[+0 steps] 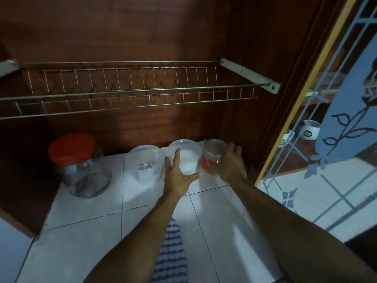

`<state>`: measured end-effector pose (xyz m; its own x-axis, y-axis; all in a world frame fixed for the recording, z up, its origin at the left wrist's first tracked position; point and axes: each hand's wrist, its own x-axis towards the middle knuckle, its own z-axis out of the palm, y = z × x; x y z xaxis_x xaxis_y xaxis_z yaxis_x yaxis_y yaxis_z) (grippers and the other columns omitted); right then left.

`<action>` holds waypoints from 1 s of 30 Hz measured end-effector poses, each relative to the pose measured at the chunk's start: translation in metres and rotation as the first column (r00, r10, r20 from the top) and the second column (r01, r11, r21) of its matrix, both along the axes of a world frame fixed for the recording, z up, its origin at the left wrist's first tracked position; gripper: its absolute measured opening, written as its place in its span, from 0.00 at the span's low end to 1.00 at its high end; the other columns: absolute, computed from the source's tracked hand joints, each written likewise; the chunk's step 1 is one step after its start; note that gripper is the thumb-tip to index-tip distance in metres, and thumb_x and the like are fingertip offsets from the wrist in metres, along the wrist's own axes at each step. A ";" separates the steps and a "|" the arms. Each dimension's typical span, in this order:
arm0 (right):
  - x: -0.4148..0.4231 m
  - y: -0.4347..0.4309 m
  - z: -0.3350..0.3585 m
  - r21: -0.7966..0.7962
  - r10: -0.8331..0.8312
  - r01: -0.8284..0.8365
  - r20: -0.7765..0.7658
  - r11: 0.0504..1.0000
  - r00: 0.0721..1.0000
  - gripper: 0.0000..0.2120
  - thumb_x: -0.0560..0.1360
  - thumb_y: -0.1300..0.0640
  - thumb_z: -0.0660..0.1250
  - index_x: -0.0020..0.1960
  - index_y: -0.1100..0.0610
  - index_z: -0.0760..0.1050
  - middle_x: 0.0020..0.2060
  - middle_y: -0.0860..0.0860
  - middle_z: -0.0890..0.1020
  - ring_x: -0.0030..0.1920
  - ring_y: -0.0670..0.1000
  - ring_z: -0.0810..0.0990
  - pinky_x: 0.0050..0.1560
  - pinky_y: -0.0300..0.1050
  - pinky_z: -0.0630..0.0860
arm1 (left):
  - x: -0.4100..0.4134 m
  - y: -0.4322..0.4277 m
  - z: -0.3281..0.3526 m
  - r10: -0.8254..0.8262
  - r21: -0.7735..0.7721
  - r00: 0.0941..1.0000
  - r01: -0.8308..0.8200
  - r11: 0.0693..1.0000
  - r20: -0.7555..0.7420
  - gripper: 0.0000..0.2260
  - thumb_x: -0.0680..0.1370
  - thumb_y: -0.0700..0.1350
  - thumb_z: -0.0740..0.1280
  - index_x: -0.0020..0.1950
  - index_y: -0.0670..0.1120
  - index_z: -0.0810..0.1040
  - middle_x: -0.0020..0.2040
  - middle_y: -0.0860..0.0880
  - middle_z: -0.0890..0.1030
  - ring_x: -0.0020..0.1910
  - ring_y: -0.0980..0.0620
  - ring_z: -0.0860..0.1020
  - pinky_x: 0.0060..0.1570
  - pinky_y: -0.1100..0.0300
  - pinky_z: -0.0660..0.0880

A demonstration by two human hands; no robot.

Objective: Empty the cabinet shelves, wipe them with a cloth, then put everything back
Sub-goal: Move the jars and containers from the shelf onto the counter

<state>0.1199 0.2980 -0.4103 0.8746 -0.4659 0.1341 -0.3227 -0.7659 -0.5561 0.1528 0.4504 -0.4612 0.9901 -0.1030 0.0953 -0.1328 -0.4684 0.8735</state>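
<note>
Cabinet of brown wood, with a white tiled shelf at the bottom. Left hand far in on the shelf, wrapped round the clear tub with white powder in it, fingers up its left side, thumb along its near right edge. Right hand cupped round the small jar with the red label, holding it from the right, fingers a bit spread at the far side. Tub and small jar side by side at the far right of the shelf, touching or almost touching. Just left of them, a second tub with a little white stuff at the bottom. Further left, a big glass jar with a red lid, standing up. Above it all, a wire rack. Down near, between the arms, a blue and white striped cloth. Off to the right, a glass door with a white cup behind it.
</note>
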 end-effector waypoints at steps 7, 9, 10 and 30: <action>-0.022 0.012 0.013 -0.106 0.032 -0.026 0.049 0.994 0.998 0.39 0.70 0.42 0.73 0.72 0.57 0.60 0.66 0.58 0.67 0.64 0.61 0.72 0.57 0.55 0.76 | -0.026 0.015 0.011 -0.030 0.087 1.000 0.030 0.996 0.004 0.46 0.69 0.57 0.76 0.79 0.54 0.52 0.79 0.45 0.51 0.77 0.45 0.54 0.73 0.48 0.61; -0.031 0.021 0.016 -0.091 0.078 -0.072 0.058 0.993 0.995 0.38 0.71 0.42 0.72 0.73 0.55 0.60 0.67 0.56 0.68 0.63 0.60 0.73 0.58 0.53 0.75 | -0.034 0.025 0.011 -0.045 0.113 0.998 0.039 0.993 0.049 0.45 0.68 0.57 0.76 0.78 0.51 0.56 0.77 0.44 0.58 0.75 0.45 0.59 0.72 0.47 0.62; -0.036 0.025 0.017 -0.071 0.115 -0.112 0.042 0.991 0.992 0.37 0.72 0.43 0.71 0.74 0.54 0.58 0.68 0.56 0.68 0.63 0.60 0.74 0.57 0.53 0.75 | -0.039 0.031 0.012 -0.044 0.131 0.996 0.033 0.991 0.080 0.43 0.68 0.56 0.77 0.77 0.50 0.58 0.76 0.45 0.62 0.73 0.45 0.63 0.70 0.47 0.65; -0.132 0.119 -0.009 0.115 0.441 -0.436 -0.023 0.892 0.897 0.33 0.76 0.50 0.68 0.76 0.54 0.58 0.74 0.51 0.64 0.72 0.54 0.66 0.69 0.47 0.66 | -0.148 0.151 0.014 0.207 0.264 0.977 -0.210 0.941 0.042 0.27 0.77 0.55 0.68 0.73 0.48 0.66 0.67 0.45 0.75 0.63 0.46 0.75 0.60 0.54 0.73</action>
<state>-0.0121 0.4170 -0.4195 0.9974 -0.0423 0.0589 0.0045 -0.7741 -0.6330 0.0052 0.6012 -0.4472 0.9909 0.0823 0.1062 -0.0181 -0.7015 0.7125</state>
